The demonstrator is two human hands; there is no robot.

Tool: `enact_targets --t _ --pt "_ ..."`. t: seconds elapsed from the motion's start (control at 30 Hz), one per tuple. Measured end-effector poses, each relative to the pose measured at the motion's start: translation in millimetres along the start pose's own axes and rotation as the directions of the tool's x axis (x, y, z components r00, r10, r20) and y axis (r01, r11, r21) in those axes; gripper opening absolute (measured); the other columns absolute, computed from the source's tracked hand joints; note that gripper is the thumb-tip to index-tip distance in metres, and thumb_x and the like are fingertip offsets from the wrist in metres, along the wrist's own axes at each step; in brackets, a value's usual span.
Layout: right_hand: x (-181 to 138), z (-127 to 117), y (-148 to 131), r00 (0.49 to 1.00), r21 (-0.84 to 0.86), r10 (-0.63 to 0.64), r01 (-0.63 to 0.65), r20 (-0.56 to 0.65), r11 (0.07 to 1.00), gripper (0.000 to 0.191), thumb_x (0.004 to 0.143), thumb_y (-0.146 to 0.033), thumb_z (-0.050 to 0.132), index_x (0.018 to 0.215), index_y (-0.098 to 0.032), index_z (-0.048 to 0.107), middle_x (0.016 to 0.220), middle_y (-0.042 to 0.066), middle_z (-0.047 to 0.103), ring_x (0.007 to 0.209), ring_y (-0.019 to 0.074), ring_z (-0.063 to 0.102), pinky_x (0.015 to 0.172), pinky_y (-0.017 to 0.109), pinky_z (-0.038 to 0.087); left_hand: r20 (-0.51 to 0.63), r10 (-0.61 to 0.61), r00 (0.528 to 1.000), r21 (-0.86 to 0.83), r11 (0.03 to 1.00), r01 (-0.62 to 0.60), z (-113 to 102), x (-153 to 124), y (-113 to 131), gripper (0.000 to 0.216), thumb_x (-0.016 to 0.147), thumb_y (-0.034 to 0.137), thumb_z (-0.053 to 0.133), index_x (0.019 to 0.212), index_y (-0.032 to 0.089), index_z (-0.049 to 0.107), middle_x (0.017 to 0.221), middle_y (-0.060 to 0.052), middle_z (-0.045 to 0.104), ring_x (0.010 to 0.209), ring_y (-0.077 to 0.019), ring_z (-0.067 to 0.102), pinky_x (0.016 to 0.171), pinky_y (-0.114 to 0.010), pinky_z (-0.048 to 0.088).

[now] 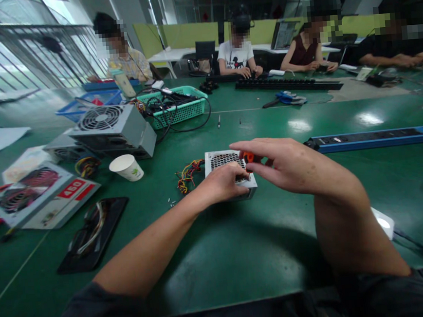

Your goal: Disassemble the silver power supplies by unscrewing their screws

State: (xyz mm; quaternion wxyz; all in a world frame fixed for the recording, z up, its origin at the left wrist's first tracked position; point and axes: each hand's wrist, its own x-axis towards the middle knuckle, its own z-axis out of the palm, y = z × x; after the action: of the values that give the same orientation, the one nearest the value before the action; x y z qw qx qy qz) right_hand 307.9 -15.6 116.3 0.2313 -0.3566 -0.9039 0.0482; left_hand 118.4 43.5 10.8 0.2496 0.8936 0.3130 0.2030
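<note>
A grey metal computer power supply lies on the green table in front of me, its honeycomb-vented face up. My left hand is closed on its near right part, fingers on the vented face and thumb by the near edge. Just above its right side, my right hand pinches a screwdriver by its orange and black handle. The tip is hidden behind my fingers. A bundle of red, yellow and black wires comes out of the left side. Several small screws lie near the wires.
To the left are a paper cup, a black tray, a power supply marked 460 and stacked power supplies. A green basket of cables stands behind. A blue power strip lies right. Several people sit opposite.
</note>
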Motion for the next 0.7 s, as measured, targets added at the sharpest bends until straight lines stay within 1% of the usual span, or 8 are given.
enact_targets --t 0.13,0.23,0.27,0.33,0.43,0.5,0.6,0.7 --pt "1.6 0.2 4.6 0.998 -0.095 0.044 -0.047 -0.036 0.994 0.031 0.096 -0.028 0.06 0.126 -0.021 0.066 0.111 0.008 0.073 0.099 0.0231 0.069 0.083 0.034 0.051 -0.015 -0.016 1.0 -0.009 1.0 0.016 -0.5 -0.9 1.5 0.031 0.077 0.024 0.074 0.108 0.02 0.076 0.108 -0.003 0.074 0.097 -0.0209 0.068 0.09 -0.031 0.051" --pt "3.3 2.2 5.5 0.993 -0.181 0.077 -0.093 -0.093 0.979 0.027 0.093 -0.032 0.065 0.116 -0.019 0.07 0.101 0.008 0.073 0.093 0.0251 0.069 0.079 0.035 0.051 -0.021 -0.025 0.999 0.001 1.0 0.025 -2.3 -2.2 3.9 0.029 0.078 0.026 0.074 0.106 0.019 0.076 0.106 -0.004 0.074 0.096 -0.0214 0.068 0.091 -0.032 0.051" --pt "3.2 2.6 4.9 0.991 -0.193 0.087 -0.104 -0.099 0.976 0.028 0.093 -0.033 0.065 0.116 -0.018 0.07 0.103 0.009 0.073 0.094 0.0259 0.069 0.08 0.036 0.052 -0.018 -0.026 0.999 0.0 1.0 0.026 -2.9 -2.4 4.6 0.029 0.078 0.025 0.074 0.106 0.019 0.076 0.105 -0.004 0.074 0.095 -0.0214 0.068 0.091 -0.032 0.051" --pt "1.9 2.6 3.0 0.99 -0.194 0.101 -0.119 -0.1 0.974 0.034 0.096 -0.032 0.061 0.125 -0.016 0.067 0.115 0.012 0.074 0.104 0.0275 0.069 0.088 0.039 0.053 -0.005 -0.025 1.0 -0.013 1.0 0.025 -3.8 -2.6 5.4 0.027 0.078 0.024 0.073 0.105 0.019 0.076 0.104 -0.004 0.074 0.095 -0.021 0.068 0.089 -0.031 0.051" --pt "-1.4 0.4 0.7 0.994 -0.151 0.095 -0.103 -0.061 0.983 0.046 0.099 -0.028 0.053 0.143 -0.013 0.055 0.139 0.014 0.065 0.124 0.0267 0.064 0.102 0.04 0.05 0.004 -0.017 1.0 -0.025 1.0 0.017 -4.4 -2.3 5.9 0.026 0.078 0.022 0.073 0.103 0.02 0.076 0.105 -0.003 0.074 0.097 -0.0207 0.068 0.089 -0.03 0.051" --pt "-2.6 -1.4 -0.3 0.996 -0.126 0.086 -0.089 -0.031 0.988 0.046 0.1 -0.027 0.052 0.144 -0.016 0.054 0.141 0.011 0.065 0.125 0.0252 0.064 0.102 0.039 0.05 0.003 -0.027 1.0 -0.02 0.999 0.027 -4.3 -2.1 6.0 0.026 0.077 0.023 0.073 0.103 0.02 0.076 0.106 -0.003 0.073 0.097 -0.021 0.068 0.09 -0.03 0.051" --pt "-1.0 -2.0 -1.8 0.995 -0.149 0.092 -0.096 -0.037 0.984 0.033 0.098 -0.03 0.057 0.129 -0.022 0.065 0.121 0.008 0.074 0.107 0.0237 0.069 0.088 0.035 0.052 -0.001 -0.055 0.998 -0.003 0.998 0.055 -3.7 -2.1 6.2 0.028 0.078 0.026 0.074 0.105 0.021 0.076 0.108 -0.004 0.073 0.097 -0.0217 0.068 0.091 -0.031 0.051" --pt "2.9 0.5 -3.4 0.993 -0.215 0.1 -0.111 -0.061 0.97 0.024 0.096 -0.035 0.06 0.115 -0.022 0.069 0.103 0.007 0.074 0.092 0.0222 0.068 0.076 0.032 0.05 0.014 -0.064 0.998 0.017 0.998 0.064 -3.7 -2.3 6.6 0.032 0.079 0.027 0.073 0.11 0.021 0.075 0.11 -0.004 0.073 0.099 -0.0226 0.068 0.091 -0.032 0.051"
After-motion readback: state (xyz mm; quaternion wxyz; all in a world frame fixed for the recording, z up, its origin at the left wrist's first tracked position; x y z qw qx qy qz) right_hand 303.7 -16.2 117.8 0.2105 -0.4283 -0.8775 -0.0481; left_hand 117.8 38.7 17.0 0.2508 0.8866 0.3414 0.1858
